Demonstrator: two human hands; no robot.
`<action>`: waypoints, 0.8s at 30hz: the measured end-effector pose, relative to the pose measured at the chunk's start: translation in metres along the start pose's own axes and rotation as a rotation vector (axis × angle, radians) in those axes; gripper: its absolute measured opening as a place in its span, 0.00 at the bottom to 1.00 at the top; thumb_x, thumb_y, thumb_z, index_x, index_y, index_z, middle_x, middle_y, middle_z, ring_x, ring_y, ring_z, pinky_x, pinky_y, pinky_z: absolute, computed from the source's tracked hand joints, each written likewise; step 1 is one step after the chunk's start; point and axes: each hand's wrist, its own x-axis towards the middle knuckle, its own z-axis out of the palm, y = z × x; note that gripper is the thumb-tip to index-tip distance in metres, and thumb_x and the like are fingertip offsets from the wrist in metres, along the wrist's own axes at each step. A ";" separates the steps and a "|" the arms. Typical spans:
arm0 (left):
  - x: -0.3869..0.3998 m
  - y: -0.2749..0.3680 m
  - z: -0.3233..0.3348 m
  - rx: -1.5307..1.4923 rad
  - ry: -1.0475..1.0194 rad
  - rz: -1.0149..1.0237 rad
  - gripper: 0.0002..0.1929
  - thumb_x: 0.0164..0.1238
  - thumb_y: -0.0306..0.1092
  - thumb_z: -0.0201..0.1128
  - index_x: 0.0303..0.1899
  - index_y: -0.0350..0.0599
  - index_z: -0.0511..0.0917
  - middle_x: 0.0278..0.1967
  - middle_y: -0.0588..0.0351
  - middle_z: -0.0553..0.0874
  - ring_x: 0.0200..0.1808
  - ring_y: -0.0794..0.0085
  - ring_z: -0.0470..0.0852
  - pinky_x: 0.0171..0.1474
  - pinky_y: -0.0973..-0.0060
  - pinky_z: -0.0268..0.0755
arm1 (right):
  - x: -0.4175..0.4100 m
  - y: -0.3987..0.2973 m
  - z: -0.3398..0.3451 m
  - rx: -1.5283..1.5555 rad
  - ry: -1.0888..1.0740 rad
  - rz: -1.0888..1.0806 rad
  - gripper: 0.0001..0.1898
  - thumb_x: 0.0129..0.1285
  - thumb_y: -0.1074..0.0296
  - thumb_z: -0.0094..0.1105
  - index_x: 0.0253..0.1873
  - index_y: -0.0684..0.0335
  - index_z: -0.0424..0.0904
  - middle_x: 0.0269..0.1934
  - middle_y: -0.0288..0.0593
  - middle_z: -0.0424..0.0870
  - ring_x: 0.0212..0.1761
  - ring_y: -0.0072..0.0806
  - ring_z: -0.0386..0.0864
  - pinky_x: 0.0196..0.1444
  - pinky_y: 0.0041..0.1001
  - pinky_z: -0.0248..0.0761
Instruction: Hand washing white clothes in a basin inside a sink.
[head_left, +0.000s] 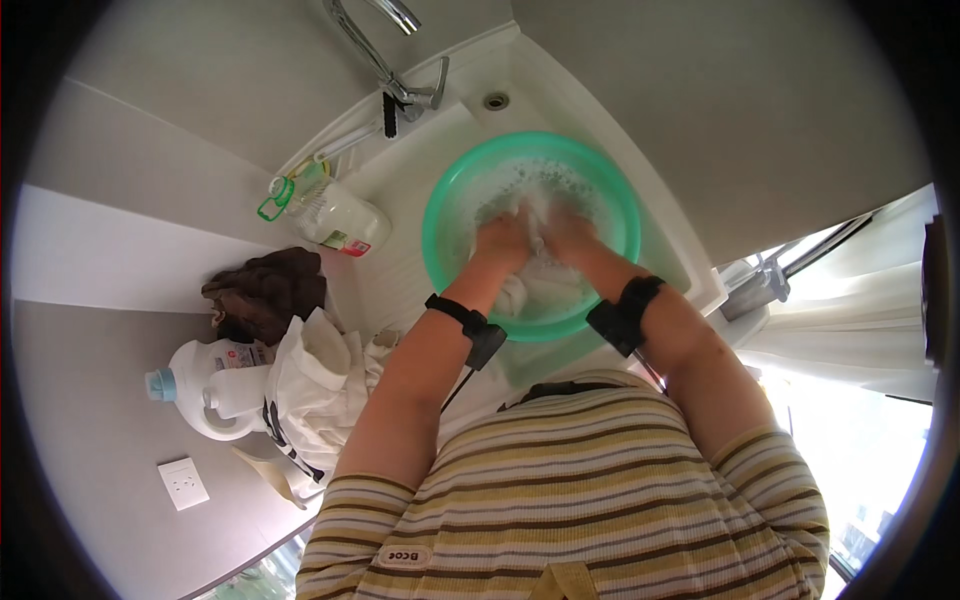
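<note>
A round green plastic basin (433, 251) stands in a white sink, filled with sudsy water. White cloth (551, 289) lies wet in it, partly under the suds. My left hand (504, 238) and my right hand (568, 231) are close together over the middle of the basin, both gripping a twisted part of the white cloth between them. The fingers are blurred and partly hidden by foam. Each forearm wears a black strap with a small black box.
The white sink (667, 225) has a drain (496, 101) and a chrome faucet (409, 94) at its back. To the left are a clear plastic bottle (349, 221), dark cloth (277, 289), a white detergent jug (199, 375) and a heap of white clothing (319, 397).
</note>
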 end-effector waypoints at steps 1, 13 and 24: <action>0.002 -0.003 0.001 0.029 -0.025 0.019 0.34 0.65 0.41 0.58 0.72 0.45 0.60 0.55 0.42 0.80 0.57 0.50 0.79 0.58 0.60 0.73 | 0.001 -0.001 0.003 0.005 0.053 -0.002 0.23 0.67 0.59 0.55 0.62 0.65 0.73 0.59 0.52 0.78 0.60 0.48 0.77 0.58 0.45 0.73; -0.029 0.006 -0.046 -0.988 0.768 0.109 0.27 0.67 0.23 0.57 0.68 0.44 0.67 0.54 0.41 0.81 0.54 0.47 0.80 0.56 0.60 0.72 | -0.021 -0.004 -0.028 1.833 0.215 0.275 0.35 0.63 0.52 0.63 0.71 0.62 0.65 0.56 0.48 0.80 0.58 0.40 0.78 0.57 0.36 0.73; -0.073 0.092 -0.050 -0.586 0.545 0.381 0.08 0.64 0.33 0.63 0.42 0.46 0.77 0.37 0.50 0.84 0.37 0.54 0.83 0.36 0.61 0.74 | -0.063 -0.025 -0.069 2.120 -0.074 -0.028 0.26 0.72 0.47 0.49 0.68 0.52 0.66 0.60 0.44 0.76 0.60 0.41 0.73 0.63 0.40 0.67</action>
